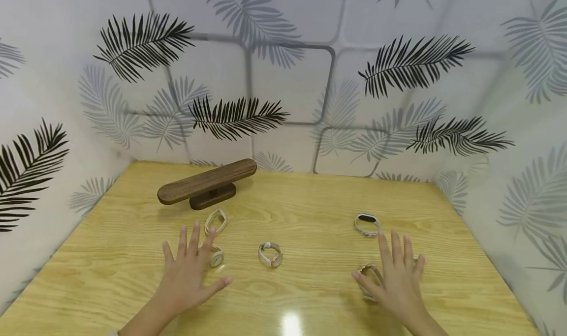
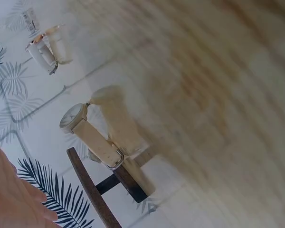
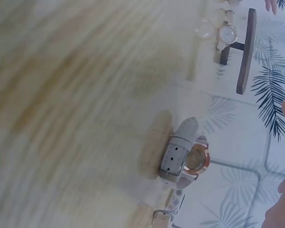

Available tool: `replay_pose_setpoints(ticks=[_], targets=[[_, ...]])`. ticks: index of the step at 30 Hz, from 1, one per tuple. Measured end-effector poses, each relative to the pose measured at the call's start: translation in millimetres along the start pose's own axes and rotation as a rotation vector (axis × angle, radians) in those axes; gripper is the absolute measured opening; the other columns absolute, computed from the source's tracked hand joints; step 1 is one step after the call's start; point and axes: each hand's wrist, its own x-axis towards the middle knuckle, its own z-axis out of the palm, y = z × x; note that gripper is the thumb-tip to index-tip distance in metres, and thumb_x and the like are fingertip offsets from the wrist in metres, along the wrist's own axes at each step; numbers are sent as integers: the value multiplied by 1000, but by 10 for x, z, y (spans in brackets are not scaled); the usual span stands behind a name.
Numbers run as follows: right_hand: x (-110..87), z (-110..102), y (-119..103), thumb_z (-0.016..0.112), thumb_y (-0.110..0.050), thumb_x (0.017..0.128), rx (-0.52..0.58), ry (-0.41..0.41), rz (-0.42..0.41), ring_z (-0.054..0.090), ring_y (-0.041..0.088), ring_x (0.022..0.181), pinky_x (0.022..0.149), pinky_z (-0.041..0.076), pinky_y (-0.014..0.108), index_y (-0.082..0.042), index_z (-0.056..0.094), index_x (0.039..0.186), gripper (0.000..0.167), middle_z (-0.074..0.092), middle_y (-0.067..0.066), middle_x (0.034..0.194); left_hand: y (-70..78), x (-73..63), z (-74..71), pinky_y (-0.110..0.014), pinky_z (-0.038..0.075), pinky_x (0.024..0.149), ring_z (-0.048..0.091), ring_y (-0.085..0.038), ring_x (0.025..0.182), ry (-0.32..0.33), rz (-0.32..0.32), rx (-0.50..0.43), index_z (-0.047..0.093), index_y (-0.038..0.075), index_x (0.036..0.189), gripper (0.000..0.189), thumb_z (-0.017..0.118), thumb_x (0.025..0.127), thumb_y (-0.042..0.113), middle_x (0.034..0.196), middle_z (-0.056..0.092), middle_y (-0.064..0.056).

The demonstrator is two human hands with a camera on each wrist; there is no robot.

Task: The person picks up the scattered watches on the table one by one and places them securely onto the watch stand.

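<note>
My left hand point(image 1: 183, 279) is spread with fingers apart, holding nothing. Beside its index finger is a cream-strapped watch point(image 1: 216, 259), partly hidden by the hand; the left wrist view shows the same watch point(image 2: 96, 141) standing on its strap. Just past the fingertips stands another pale-strapped watch point(image 1: 224, 219). On the right, my other hand point(image 1: 398, 287) also has its fingers spread and holds nothing. Its thumb overlaps a watch point(image 1: 375, 273), which is partly covered. Near that index fingertip is a pale fitness band point(image 1: 366, 218) with a dark screen.
Between the hands, a white-strapped watch point(image 1: 275, 261) with a rose-gold case stands on the wood-grain table point(image 1: 310, 208). A dark wooden T-shaped display stand point(image 1: 208, 181) is at the back left. Leaf-patterned walls point(image 1: 288, 144) enclose the table's back and sides.
</note>
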Motion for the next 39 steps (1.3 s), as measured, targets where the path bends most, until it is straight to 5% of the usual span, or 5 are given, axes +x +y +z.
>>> replay_pose_setpoints(ticks=[10,18,27,34,39], targets=[[269,75,-188,70,-38,80,157,43,-86,16,57,131,96,17,77,3,27,143,87,20,31,147,-88,81,-73,-81,13,93,12,-57,134,-53,-114,-137,7,9,150,97,57,83,59,150,12,-31],[485,289,-400,64,-36,87,367,-132,-29,10,51,136,98,19,75,4,17,146,85,13,27,150,-374,221,-184,-74,20,98,15,-58,132,-9,-252,-382,3,-6,146,93,54,91,47,148,11,-36],[804,590,-620,59,-30,91,547,-232,-34,10,45,139,105,18,68,-1,14,148,78,13,24,152,-709,427,-212,-69,15,105,3,-57,134,-3,-422,-578,-16,-7,143,96,45,94,48,148,-7,-35],[1021,805,-751,58,-24,92,609,-201,-65,18,44,138,109,20,62,5,20,145,71,21,25,150,-832,544,-204,-63,10,111,-4,-52,136,-14,-623,-693,-24,-5,141,98,37,94,55,149,-16,-31],[1131,895,-826,55,-22,94,656,-212,-32,21,47,136,108,24,61,7,20,144,68,22,28,149,-877,641,-172,-63,12,110,-2,-53,136,1,-692,-799,-24,-2,142,96,34,93,58,149,-13,-32]])
